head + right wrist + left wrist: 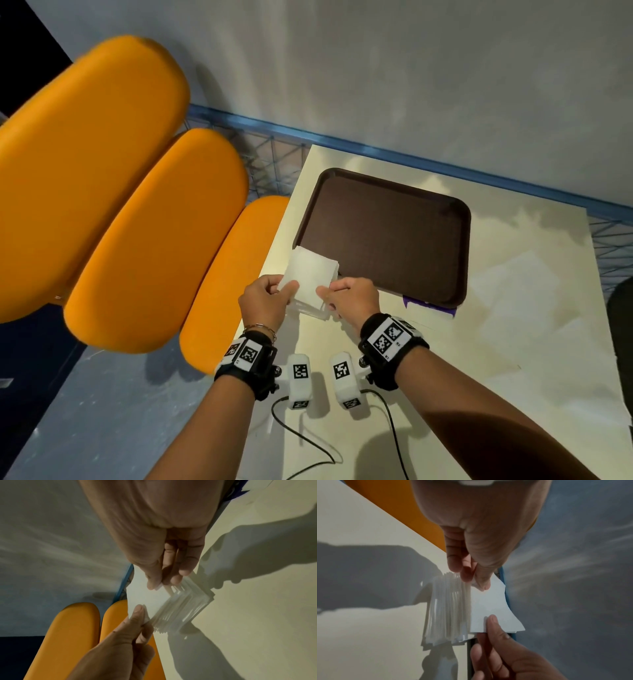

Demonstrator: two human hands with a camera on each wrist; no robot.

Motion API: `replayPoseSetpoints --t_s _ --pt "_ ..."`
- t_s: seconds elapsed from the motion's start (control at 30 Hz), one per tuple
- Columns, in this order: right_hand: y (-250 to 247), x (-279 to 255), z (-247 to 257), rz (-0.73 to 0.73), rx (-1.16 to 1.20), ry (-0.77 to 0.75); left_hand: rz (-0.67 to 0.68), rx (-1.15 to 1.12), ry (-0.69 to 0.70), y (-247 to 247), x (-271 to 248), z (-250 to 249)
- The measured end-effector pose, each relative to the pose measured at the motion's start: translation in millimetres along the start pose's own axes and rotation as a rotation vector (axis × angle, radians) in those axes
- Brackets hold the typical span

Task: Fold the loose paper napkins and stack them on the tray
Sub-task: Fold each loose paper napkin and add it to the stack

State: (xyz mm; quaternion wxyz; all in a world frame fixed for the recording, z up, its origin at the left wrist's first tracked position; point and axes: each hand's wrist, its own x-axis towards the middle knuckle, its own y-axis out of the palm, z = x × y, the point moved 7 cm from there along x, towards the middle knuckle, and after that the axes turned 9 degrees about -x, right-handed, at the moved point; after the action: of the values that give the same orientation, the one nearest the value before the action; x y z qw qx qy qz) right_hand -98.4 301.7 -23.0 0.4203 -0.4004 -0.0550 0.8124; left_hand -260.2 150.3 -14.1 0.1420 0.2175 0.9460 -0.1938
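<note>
Napkin (pixel 313 270) corners are being pinched between thumb and fingers by both the left hand (pixel 265 301) and the right hand (pixel 349 296), the white sheet being held just above a stack of napkins (pixel 448 609) lying on the cream table (pixel 513 325). The sheet is being held over the near-left corner of the brown tray (pixel 387 233), whose surface is lying bare, with orange seats (pixel 137 240) standing to the left.

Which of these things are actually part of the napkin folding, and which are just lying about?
Part of the job:
napkin, pinched by left hand and right hand
napkin pile
brown tray

Lying about:
orange seats
purple tape
</note>
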Motion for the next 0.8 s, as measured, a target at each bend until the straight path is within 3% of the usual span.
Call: replayPoseSetpoints --t_s 0.6,0.8 --pt "-1 11 -9 -0.041 -0.059 0.027 -0.043 0.201 0.006 -1 -2 1" --pt "-11 5 -3 -0.054 -0.057 -0.041 -0.065 0.222 -0.005 -2 -8 -4"
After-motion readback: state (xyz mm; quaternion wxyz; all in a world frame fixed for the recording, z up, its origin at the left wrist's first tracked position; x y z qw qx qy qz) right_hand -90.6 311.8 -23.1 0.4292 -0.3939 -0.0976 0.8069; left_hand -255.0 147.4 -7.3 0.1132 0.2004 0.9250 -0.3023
